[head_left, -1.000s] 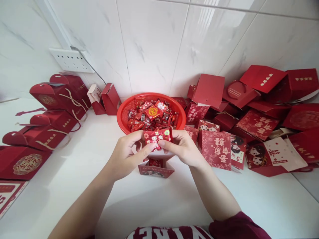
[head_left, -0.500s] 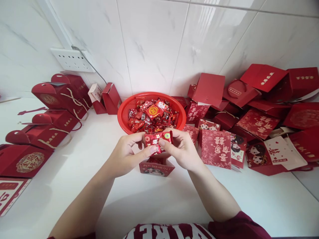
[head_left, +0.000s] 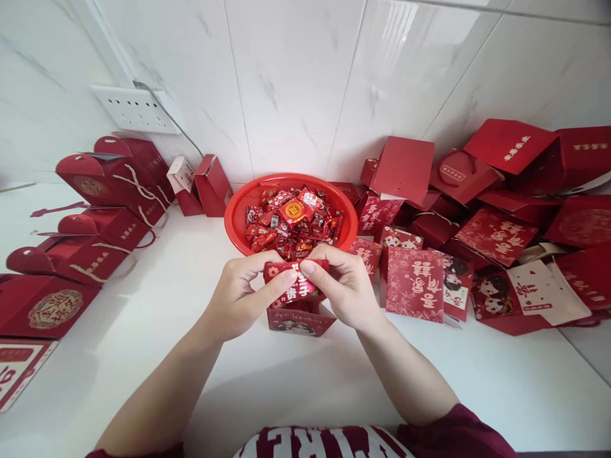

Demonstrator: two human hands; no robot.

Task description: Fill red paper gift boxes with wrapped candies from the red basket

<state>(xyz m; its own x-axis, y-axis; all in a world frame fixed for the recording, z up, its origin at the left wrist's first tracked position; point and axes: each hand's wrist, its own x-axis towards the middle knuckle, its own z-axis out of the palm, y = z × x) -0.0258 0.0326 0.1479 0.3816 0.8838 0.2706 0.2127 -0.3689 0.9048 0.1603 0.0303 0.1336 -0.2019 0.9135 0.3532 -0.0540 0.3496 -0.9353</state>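
Between my two hands is a red candy packet (head_left: 301,290) with a flower pattern and white characters. My left hand (head_left: 233,298) pinches its left side, thumb on top. My right hand (head_left: 352,291) grips the right side, its thumb tip close to the left thumb. Just beneath the packet stands a small red gift box (head_left: 301,326) with its top open and cartoon figures on the front; the hands and packet hide part of it. Behind them, a red plastic basket (head_left: 231,222) holds many wrapped candies (head_left: 294,212).
Red handled gift boxes (head_left: 107,181) line the left side. Two small boxes (head_left: 213,186) stand by the wall, under a white socket strip (head_left: 136,109) with a cable. A heap of red boxes (head_left: 414,280) covers the right of the white table (head_left: 191,254).
The candy packet has been turned in my fingers, so more white characters face up. My thumbs have come closer together on it. Both hands stay above the gift box.
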